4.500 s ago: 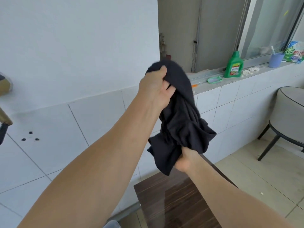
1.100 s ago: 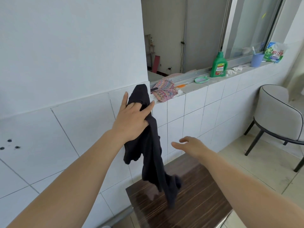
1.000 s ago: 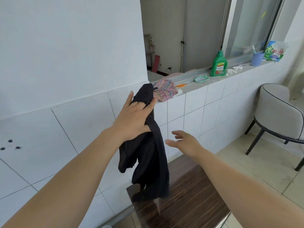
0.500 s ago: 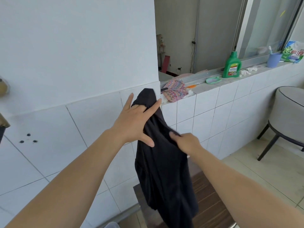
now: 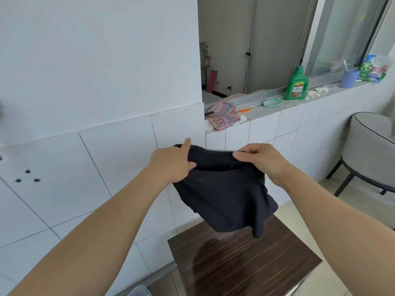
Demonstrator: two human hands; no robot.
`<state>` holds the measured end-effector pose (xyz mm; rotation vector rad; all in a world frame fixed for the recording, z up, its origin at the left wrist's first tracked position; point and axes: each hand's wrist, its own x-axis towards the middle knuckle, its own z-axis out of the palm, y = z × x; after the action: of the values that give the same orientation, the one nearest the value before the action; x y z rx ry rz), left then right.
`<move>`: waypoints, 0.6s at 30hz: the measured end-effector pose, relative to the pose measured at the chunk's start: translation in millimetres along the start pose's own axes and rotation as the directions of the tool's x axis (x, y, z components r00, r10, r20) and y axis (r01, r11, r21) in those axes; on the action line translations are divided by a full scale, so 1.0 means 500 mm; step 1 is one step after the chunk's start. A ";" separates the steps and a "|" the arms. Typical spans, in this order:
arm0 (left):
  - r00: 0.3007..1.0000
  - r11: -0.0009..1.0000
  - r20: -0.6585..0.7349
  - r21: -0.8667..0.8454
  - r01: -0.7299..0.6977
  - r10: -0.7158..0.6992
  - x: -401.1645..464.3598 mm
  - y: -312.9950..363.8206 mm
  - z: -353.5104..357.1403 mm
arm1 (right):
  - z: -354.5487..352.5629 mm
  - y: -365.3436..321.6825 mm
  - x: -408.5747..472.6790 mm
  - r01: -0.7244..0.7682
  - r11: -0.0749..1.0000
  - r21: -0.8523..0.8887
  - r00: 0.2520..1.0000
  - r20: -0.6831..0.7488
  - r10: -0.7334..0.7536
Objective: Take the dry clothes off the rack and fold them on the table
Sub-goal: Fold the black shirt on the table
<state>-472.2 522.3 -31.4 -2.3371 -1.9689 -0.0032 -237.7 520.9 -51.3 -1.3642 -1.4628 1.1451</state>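
A black garment [image 5: 224, 199] hangs in the air above the dark wooden table [image 5: 245, 263]. My left hand [image 5: 171, 163] grips its top edge on the left, index finger pointing up. My right hand [image 5: 260, 161] pinches the same edge on the right, so the edge is stretched between both hands. The cloth's lower end dangles just above the table's far side. The drying rack is out of view.
A tiled wall stands behind the table. On the ledge [image 5: 267, 111] lie a patterned cloth [image 5: 222, 115], a green bottle [image 5: 297, 84], a blue cup [image 5: 349, 76] and a detergent bag [image 5: 375, 68]. A grey chair [image 5: 372, 152] stands at the right.
My right hand has taken hold of the garment's top edge. Both hands have come down and moved apart, spreading the cloth, which earlier hung bunched from my left hand.
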 end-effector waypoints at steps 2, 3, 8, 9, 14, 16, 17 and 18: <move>0.973 0.997 -0.226 0.043 0.064 -0.053 0.006 0.003 0.003 | -0.008 -0.003 -0.011 0.001 0.997 -0.082 0.993 0.115 0.008; 0.943 0.997 -0.326 0.003 0.074 -0.069 0.009 0.001 0.004 | -0.009 -0.002 -0.015 0.009 0.992 -0.123 0.987 0.163 0.011; 0.874 0.705 -0.413 -0.698 -0.123 -0.256 0.009 0.039 -0.017 | 0.015 0.015 -0.036 -0.063 0.975 -0.214 0.925 0.354 0.138; 0.878 0.647 -0.399 -0.749 -0.144 -0.266 0.007 0.049 -0.025 | 0.023 0.021 -0.032 -0.102 0.980 -0.168 0.914 0.374 0.159; 0.983 0.057 -0.101 -0.994 -0.094 -0.151 0.003 0.077 -0.053 | 0.063 0.012 -0.023 -0.077 0.996 -0.043 0.944 0.319 0.087; 0.995 -0.052 -0.053 -0.997 -0.057 -0.081 -0.001 0.075 -0.064 | 0.075 -0.004 -0.025 0.044 0.997 -0.068 0.955 0.296 -0.022; 0.997 -0.102 -0.034 -0.994 -0.041 -0.065 -0.004 0.073 -0.069 | 0.080 -0.008 -0.022 0.075 0.996 -0.044 0.962 0.267 -0.061; 0.998 -0.160 -0.014 -0.987 -0.023 -0.057 -0.006 0.070 -0.073 | 0.084 -0.013 -0.022 0.090 0.996 -0.008 0.967 0.239 -0.086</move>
<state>-436.6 510.9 2.6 -2.6300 -2.1540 -2.5924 -278.7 506.5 -55.7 -1.1924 -1.6911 1.2749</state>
